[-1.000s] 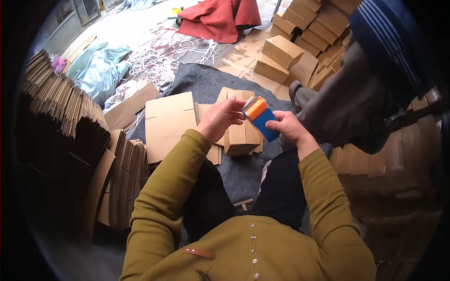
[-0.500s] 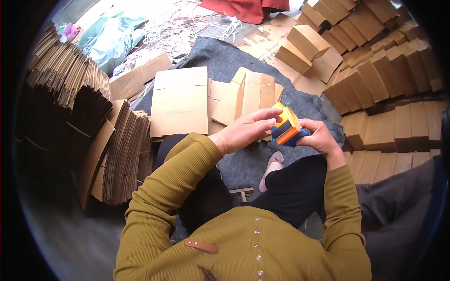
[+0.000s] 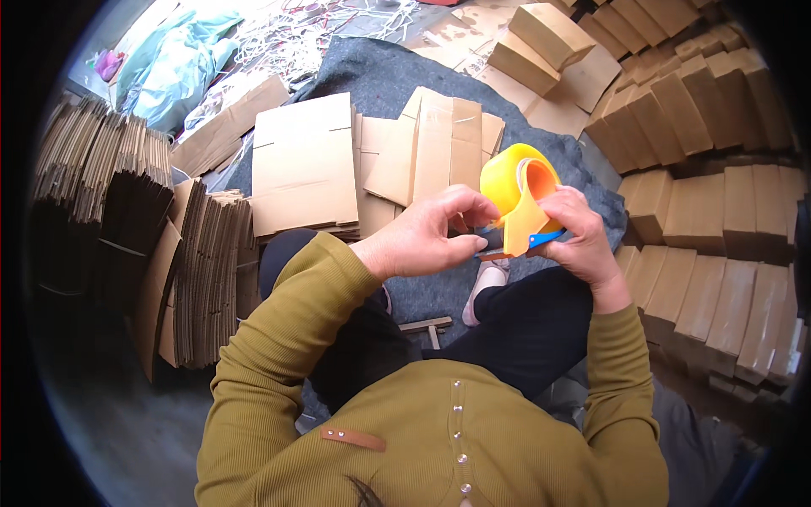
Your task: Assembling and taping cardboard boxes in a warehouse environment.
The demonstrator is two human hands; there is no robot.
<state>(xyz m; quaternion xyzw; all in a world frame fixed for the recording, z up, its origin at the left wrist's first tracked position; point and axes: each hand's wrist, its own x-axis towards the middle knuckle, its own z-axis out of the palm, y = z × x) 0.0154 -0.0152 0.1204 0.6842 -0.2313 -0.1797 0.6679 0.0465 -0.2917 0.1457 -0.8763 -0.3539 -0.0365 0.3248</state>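
Note:
My right hand (image 3: 583,241) is wrapped round an orange and blue tape dispenser (image 3: 519,228), holding it above my knees. A wide yellow roll of tape (image 3: 503,177) sits on it, with the round core facing right. At the dispenser's front end is my left hand (image 3: 431,232), thumb and forefinger curled in close to the cutting edge. Whatever is between those fingertips is too small to tell. Beyond my hands lie a flat folded carton (image 3: 304,165) on a low pile and a partly opened carton (image 3: 446,148).
Flattened cartons (image 3: 207,270) stand in tall stacks on the left. Rows of made-up boxes (image 3: 701,207) rise along the right. Two boxes (image 3: 541,46) rest on cardboard farther off. A dark grey cloth (image 3: 363,72) covers the floor; a small wooden piece (image 3: 427,325) lies between my feet.
The dispenser has been turned in my right hand, so the roll's side and core now show. My left fingers went from stretched over it to curled at its front end.

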